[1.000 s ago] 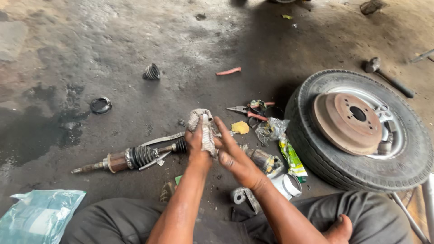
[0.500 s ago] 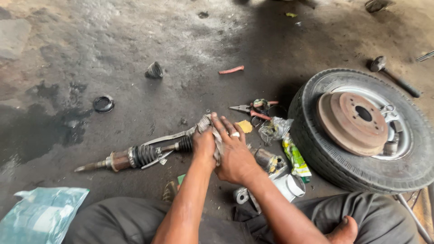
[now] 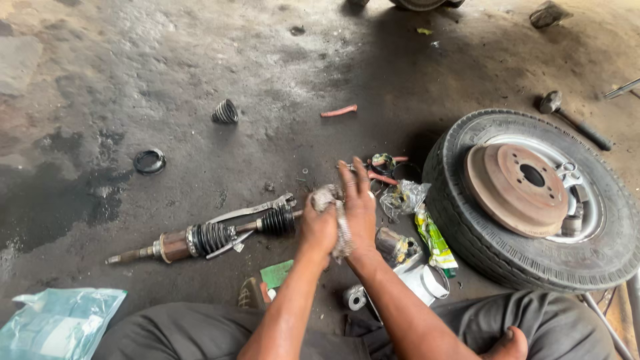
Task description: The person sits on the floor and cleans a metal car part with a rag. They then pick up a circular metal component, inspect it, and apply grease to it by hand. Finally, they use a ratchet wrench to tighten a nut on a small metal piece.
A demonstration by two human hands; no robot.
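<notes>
Step in hand looks like wiping: left hand (image 3: 319, 230) and right hand (image 3: 359, 207) both clenched on grey crumpled rag (image 3: 337, 220), mid-floor. It sits at the inner end of the black-booted steel axle shaft (image 3: 213, 237). Next likely needs a firm grip, working along the shaft.

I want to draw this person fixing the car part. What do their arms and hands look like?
Both arms are bare, with no sleeves showing and no gloves. The left hand and right hand look smudged with grime. The right hand has what looks like a ring on one finger. No watch or bracelet shows.
</notes>
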